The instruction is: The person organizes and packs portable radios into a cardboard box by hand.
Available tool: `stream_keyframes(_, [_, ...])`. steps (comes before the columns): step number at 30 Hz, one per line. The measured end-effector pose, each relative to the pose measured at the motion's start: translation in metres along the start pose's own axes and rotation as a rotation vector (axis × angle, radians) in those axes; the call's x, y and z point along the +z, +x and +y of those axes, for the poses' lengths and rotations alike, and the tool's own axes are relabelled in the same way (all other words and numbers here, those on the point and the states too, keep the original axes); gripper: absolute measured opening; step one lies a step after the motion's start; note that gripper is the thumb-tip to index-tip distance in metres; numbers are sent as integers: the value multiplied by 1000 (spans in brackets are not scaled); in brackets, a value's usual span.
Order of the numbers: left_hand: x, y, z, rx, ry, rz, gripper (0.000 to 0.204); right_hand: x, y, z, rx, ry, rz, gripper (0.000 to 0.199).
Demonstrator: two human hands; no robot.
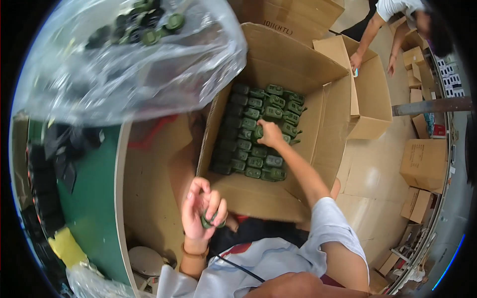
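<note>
My right hand (270,134) reaches down into a large open cardboard box (313,159), its fingers closed around a small green round piece that looks like a cap (259,131), at one of the green plastic items. Rows of these dark green moulded plastic items (254,162) fill the box floor; several have a short stick-like part jutting out. Outside the box's near left corner, my left hand (201,211) is raised palm up, with fingers curled over a green cap (207,221). The palm hides part of that cap.
A clear plastic bag (164,74) with several dark green caps (149,36) lies at upper left. Below it stretches a green-topped table (94,198) with a yellow piece (68,247). Another open carton (370,107) stands at right, where a co-worker's arm (365,44) reaches in.
</note>
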State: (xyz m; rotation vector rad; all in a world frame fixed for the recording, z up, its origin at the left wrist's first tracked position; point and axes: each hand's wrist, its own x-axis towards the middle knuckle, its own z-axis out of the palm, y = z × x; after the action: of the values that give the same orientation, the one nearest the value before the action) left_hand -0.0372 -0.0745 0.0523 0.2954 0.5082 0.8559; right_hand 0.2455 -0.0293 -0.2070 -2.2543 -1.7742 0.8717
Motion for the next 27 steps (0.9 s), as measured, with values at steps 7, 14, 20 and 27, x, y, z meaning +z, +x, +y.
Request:
stream_keyframes(7, [-10,42,-3,-88,129,34,34,63,43,62,16,44,119,63])
stream_keyframes(14, [-9,80,-15,-303,5,1,40,73,53,102,-52,-252,345,54])
stream_keyframes(20, [-29,93,-17,-328,-76,5,40,69,62,70,31,39,441,54])
stream_keyframes(27, [-35,94,-13,-326,-81,12,41,62,151,20,13,432,404,48])
